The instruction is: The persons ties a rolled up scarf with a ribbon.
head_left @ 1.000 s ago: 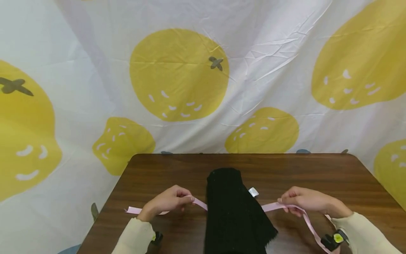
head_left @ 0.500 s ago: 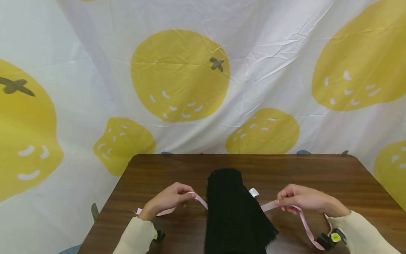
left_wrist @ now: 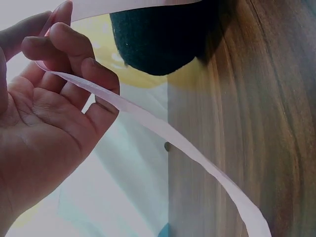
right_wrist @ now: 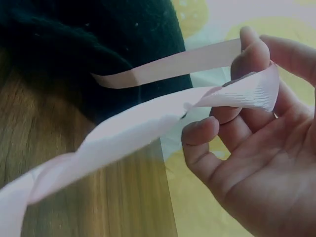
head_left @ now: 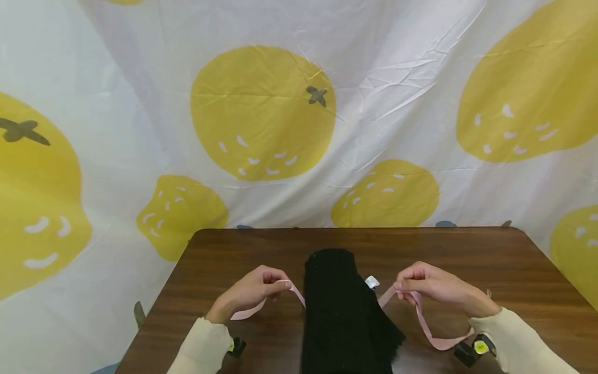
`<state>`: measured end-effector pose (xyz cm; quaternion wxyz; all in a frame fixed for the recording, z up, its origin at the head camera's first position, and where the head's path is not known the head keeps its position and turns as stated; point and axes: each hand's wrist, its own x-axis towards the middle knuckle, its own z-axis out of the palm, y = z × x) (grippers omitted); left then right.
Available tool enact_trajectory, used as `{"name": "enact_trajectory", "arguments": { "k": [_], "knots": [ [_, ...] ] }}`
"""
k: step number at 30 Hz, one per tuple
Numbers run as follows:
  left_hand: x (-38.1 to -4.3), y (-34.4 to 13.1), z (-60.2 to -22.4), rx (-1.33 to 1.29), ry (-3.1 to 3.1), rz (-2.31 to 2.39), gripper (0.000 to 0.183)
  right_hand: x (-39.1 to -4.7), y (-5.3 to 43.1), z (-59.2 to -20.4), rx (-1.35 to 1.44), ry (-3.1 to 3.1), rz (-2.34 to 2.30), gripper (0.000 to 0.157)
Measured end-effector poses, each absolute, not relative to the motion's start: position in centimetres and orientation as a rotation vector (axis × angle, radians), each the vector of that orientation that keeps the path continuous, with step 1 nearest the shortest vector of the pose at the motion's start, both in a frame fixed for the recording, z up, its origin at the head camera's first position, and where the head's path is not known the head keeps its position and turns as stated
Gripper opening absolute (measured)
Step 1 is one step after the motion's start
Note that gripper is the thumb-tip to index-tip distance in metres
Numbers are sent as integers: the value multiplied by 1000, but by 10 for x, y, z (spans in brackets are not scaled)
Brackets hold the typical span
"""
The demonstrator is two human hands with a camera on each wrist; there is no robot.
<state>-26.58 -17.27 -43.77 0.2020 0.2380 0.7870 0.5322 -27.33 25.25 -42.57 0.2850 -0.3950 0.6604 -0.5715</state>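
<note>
A folded black cloth (head_left: 345, 317), frayed at its lower right corner, lies lengthwise on the table. One pink ribbon (head_left: 425, 328) comes out from both its sides, its middle hidden by the cloth. To the left, my left hand (head_left: 256, 289) pinches the ribbon between thumb and fingers, raised over the table; a loose tail hangs past the palm in the left wrist view. On the other side my right hand (head_left: 435, 286) pinches the opposite length close to the cloth. Its tail droops in a twisted curve (right_wrist: 133, 116) across the right wrist view.
A small white label (head_left: 372, 282) sticks out from the cloth's right edge. The brown wooden table (head_left: 261, 241) ends at a rounded back edge, right before a white curtain (head_left: 388, 119) printed with yellow fruit. Black wrist cameras (head_left: 469, 350) sit below both cuffs.
My right hand has moved left and upward, nearer the cloth, drawing its tail along. The left hand has risen slightly and shifted right, and the ribbon's left end has slipped out of sight behind it.
</note>
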Motion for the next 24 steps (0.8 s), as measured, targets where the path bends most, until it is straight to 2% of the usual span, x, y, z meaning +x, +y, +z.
{"name": "enact_trajectory", "arguments": {
  "k": [8,16,24],
  "knots": [
    [-266,-169,-437,662,2198,1514,21,-272,244,-420,-1160,1729,-1595,21],
    [-268,-162,-435,683,2193,1520,21,-270,236,-418,-1140,1845,-1543,20],
    [-268,-153,-430,628,2147,1574,30,-270,228,-410,-1189,1915,-1495,20]
  ]
}}
